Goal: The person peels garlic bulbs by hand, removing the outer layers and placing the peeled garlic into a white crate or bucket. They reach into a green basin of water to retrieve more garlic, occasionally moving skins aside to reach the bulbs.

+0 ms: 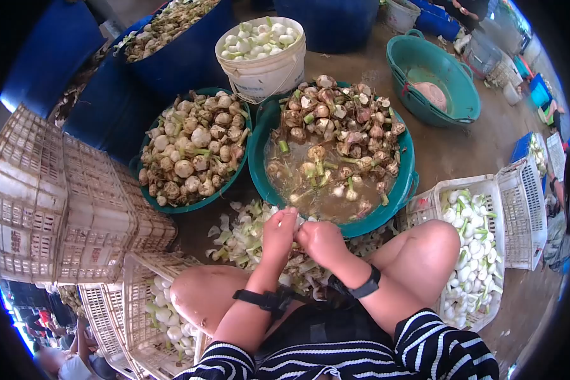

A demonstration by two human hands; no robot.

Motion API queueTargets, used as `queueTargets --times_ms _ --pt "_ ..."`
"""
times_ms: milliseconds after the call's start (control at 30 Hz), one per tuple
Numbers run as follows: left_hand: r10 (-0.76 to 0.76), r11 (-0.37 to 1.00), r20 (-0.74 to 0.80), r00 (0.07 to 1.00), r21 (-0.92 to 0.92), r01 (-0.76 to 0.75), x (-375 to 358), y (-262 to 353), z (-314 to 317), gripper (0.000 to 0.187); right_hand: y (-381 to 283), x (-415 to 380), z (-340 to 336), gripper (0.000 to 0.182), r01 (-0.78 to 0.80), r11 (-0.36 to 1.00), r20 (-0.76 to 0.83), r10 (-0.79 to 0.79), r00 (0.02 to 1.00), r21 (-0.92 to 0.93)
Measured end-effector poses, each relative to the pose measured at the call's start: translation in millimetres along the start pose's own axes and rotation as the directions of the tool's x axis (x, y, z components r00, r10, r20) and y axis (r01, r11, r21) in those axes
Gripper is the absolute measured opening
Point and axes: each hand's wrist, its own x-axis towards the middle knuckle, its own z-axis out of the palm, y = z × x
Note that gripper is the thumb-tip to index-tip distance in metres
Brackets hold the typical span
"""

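Observation:
My left hand (279,235) and my right hand (322,240) meet above my lap, both closed around a garlic bulb (298,221). Only a bit of its white skin shows between the fingers. Just beyond them stands a green tub (258,166) of murky water, with unpeeled garlic heaped at its far side and a few bulbs floating nearer. Beneath my hands lies a pile of peeled garlic skins (242,239). A crate (434,197) of clean white garlic with green stems stands by my right knee.
Another green tub (249,152) holds dirty garlic at the left. Behind sits a white bucket (266,73) of peeled bulbs. Stacked crates (25,202) rise at the left; a crate (136,297) with white garlic is below. A green basin (449,76) holds a pinkish bowl (429,95).

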Motion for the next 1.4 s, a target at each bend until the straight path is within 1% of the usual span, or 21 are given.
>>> queueTargets --times_ms 33,67,167,233,300,367,433,500,600,633,667,700,733,767,833,900,967,1000,1033,1200,1400 --pt "-0.038 0.996 0.052 0.998 -0.082 0.042 -3.6 3.6 -2.6 0.029 10.2 5.5 6.4 0.020 -0.327 0.780 0.205 0.256 0.945 0.534" --pt "-0.070 0.983 0.110 0.991 -0.159 0.087 -5.7 6.0 -4.4 0.032 18.7 7.5 12.0 0.023 -0.576 0.217 0.498 0.325 0.804 0.788" --pt "0.101 0.961 0.178 0.979 -0.271 -0.050 -4.1 0.3 -5.8 0.039 10.3 1.3 -1.1 0.028 -0.457 -0.132 0.473 0.362 0.804 0.879" --pt "0.076 0.990 0.247 0.966 -0.135 -0.044 -6.1 8.8 -16.2 0.041 13.8 -1.9 -5.2 0.025 -0.446 -0.020 0.421 0.371 0.828 0.895" --pt "0.152 0.863 0.427 0.891 0.383 -0.330 -9.2 14.2 -18.0 0.040 26.5 -6.4 -4.5 0.024 -0.432 0.398 0.322 0.314 0.893 0.810" --pt "-0.007 0.920 0.449 0.894 0.353 -0.171 -20.6 29.6 -11.0 0.043 36.9 -7.1 -9.0 0.022 -0.478 0.157 0.407 0.339 0.848 0.864" --pt "0.450 0.529 0.567 0.690 0.453 -0.717 -18.6 20.6 -9.8 0.042 49.0 -3.2 -8.1 0.022 -0.480 -0.141 0.500 0.304 0.811 0.866" --pt "0.490 0.316 0.620 0.613 0.529 -0.788 -12.8 7.8 -9.2 0.036 47.7 -6.1 -10.4 0.020 -0.466 -0.180 0.499 0.283 0.819 0.866" --pt "0.432 0.874 0.166 0.886 0.166 -0.457 -9.9 -0.7 2.9 0.018 29.6 -6.1 -18.6 0.014 -0.259 -0.332 0.349 0.247 0.904 0.907" --pt "0.435 0.873 0.159 0.886 0.169 -0.458 -5.2 1.0 0.4 0.018 25.6 -9.9 -21.6 0.014 -0.263 -0.332 0.351 0.239 0.905 0.906" --pt "0.167 0.957 0.047 0.985 -0.247 -0.151 1.3 0.8 -5.2 0.018 23.3 -16.8 -24.2 0.016 -0.218 0.006 0.212 0.218 0.953 0.976" --pt "-0.136 0.761 0.065 0.989 -0.632 0.147 7.8 -2.1 -11.8 0.019 22.5 -24.5 -26.2 0.018 -0.129 0.338 0.083 0.148 0.985 0.932" --pt "-0.216 0.724 0.022 0.976 -0.667 0.175 14.1 -5.3 -15.8 0.024 24.0 -32.9 -30.7 0.023 -0.054 0.256 0.013 0.157 0.987 0.965" --pt "-0.218 0.722 0.013 0.976 -0.670 0.170 16.1 -9.9 -22.6 0.024 27.0 -34.7 -38.3 0.023 -0.059 0.254 0.021 0.151 0.988 0.965" --pt "-0.170 0.812 0.150 0.974 -0.539 0.225 7.0 0.0 -25.8 0.028 26.7 -33.4 -58.8 0.023 0.116 -0.207 -0.046 0.315 0.948 0.971" --pt "-0.150 0.858 0.231 0.961 -0.452 0.243 -6.5 11.0 -7.4 0.045 28.2 -24.7 -54.4 0.020 0.034 -0.157 0.030 0.387 0.922 0.987" --pt "-0.010 0.909 0.617 0.787 -0.322 0.264 -23.2 13.7 7.5 0.058 18.7 -12.7 -38.9 0.018 0.060 -0.088 0.005 0.599 0.801 0.994" --pt "0.035 0.975 0.580 0.814 -0.200 0.101 -27.3 7.5 16.3 0.061 13.6 -6.6 -34.0 0.018 0.136 -0.129 -0.020 0.649 0.760 0.982" --pt "0.089 0.996 0.543 0.835 -0.065 -0.064 -29.9 3.6 21.0 0.067 12.4 -4.7 -31.1 0.017 0.142 -0.160 -0.009 0.629 0.777 0.977" --pt "-0.087 0.958 0.528 0.845 -0.188 0.216 -16.0 17.8 -3.9 0.066 16.2 -0.7 -30.7 0.019 0.075 -0.569 0.255 0.477 0.841 0.819" --pt "0.048 0.971 0.783 0.620 -0.181 0.155 -22.2 34.9 -6.9 0.083 30.5 -0.6 -108.2 0.022 0.310 -0.626 -0.038 0.408 0.912 0.716"
